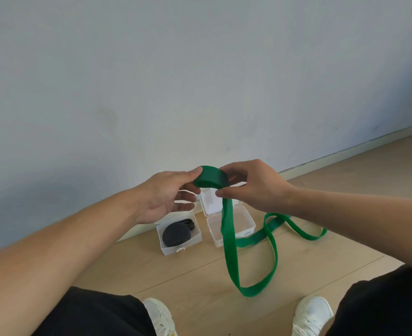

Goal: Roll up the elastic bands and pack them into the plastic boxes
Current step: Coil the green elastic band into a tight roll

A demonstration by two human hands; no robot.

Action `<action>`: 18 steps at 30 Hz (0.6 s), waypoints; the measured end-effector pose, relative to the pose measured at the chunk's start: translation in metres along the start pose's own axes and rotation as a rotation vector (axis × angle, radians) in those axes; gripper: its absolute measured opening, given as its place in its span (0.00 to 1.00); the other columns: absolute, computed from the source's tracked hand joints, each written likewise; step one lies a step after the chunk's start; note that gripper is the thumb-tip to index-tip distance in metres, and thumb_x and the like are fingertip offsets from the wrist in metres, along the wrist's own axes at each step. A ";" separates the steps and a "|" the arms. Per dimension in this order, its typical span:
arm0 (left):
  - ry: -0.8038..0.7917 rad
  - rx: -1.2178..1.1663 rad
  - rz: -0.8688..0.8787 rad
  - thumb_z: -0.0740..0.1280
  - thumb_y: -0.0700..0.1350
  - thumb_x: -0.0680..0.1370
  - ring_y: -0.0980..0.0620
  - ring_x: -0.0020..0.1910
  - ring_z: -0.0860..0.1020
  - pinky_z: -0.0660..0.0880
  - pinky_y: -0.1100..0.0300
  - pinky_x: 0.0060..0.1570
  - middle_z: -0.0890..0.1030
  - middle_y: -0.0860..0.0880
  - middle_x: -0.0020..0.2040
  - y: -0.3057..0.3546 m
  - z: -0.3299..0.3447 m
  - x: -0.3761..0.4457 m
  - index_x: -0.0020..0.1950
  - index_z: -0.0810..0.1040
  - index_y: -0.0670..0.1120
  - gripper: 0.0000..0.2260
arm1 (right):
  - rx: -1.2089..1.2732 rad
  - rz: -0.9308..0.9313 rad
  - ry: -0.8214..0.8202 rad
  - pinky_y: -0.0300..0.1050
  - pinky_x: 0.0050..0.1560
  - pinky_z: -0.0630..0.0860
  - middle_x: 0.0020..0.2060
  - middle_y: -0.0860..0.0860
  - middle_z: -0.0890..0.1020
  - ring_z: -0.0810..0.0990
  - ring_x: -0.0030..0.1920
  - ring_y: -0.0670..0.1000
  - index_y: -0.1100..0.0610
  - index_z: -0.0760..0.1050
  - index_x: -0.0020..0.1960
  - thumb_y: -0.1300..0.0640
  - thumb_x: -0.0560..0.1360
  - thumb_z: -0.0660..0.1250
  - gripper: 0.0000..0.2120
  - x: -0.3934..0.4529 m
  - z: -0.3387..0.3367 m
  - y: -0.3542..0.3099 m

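Observation:
A partly rolled green elastic band (pixel 211 179) is held in the air between both hands. My left hand (pixel 169 195) pinches the roll's left side with thumb and fingers. My right hand (pixel 253 185) grips its right side, with the loose strap (pixel 229 238) hanging down from it. The strap's free length loops over the wooden floor and trails off to the right (pixel 304 232). Below the hands stand two clear plastic boxes: the left box (pixel 195 238) holds a rolled black band (pixel 175 235), and the right box (pixel 246 223) has its lid (pixel 209 202) open and shows nothing inside.
A pale wall with a white skirting board (pixel 345 152) runs close behind the boxes. My knees in black trousers and two white shoes (pixel 312 314) frame the bottom of the view. Light wooden floor (pixel 200 275) lies between the shoes and the boxes.

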State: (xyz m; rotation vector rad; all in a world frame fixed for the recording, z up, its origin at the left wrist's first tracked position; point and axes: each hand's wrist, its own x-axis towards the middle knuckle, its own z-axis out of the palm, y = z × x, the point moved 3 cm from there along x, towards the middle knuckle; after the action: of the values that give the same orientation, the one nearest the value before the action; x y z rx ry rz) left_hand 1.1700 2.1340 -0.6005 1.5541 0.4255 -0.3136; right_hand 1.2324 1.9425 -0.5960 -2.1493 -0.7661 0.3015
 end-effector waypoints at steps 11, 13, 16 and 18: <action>-0.146 -0.271 0.070 0.70 0.52 0.74 0.56 0.33 0.75 0.70 0.61 0.39 0.79 0.50 0.36 0.019 0.019 -0.005 0.52 0.83 0.44 0.13 | 0.417 -0.035 0.111 0.34 0.53 0.80 0.50 0.46 0.88 0.86 0.51 0.41 0.49 0.77 0.66 0.52 0.73 0.77 0.23 -0.008 -0.003 -0.018; -0.197 -0.318 0.071 0.69 0.53 0.75 0.55 0.34 0.76 0.71 0.60 0.40 0.80 0.50 0.38 0.021 0.022 -0.007 0.52 0.84 0.46 0.12 | 0.404 -0.070 0.156 0.28 0.51 0.77 0.51 0.44 0.87 0.85 0.51 0.38 0.49 0.79 0.65 0.53 0.74 0.76 0.20 -0.009 -0.007 -0.022; -0.274 -0.370 0.057 0.69 0.54 0.76 0.54 0.37 0.77 0.74 0.59 0.41 0.80 0.50 0.41 0.021 0.028 -0.008 0.50 0.85 0.47 0.13 | 0.406 -0.091 0.199 0.23 0.48 0.73 0.51 0.38 0.86 0.82 0.53 0.32 0.48 0.81 0.65 0.54 0.73 0.77 0.21 -0.012 -0.010 -0.027; -0.331 -0.400 0.025 0.73 0.55 0.74 0.54 0.38 0.77 0.76 0.59 0.42 0.79 0.50 0.41 0.019 0.030 -0.007 0.52 0.85 0.46 0.14 | 0.435 -0.105 0.221 0.23 0.48 0.73 0.49 0.39 0.87 0.83 0.53 0.32 0.47 0.82 0.61 0.57 0.72 0.78 0.18 -0.014 -0.012 -0.029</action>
State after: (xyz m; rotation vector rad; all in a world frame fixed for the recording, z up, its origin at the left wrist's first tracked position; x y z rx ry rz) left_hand 1.1741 2.1034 -0.5813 1.0916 0.1931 -0.4299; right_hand 1.2150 1.9407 -0.5673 -1.6933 -0.6177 0.1539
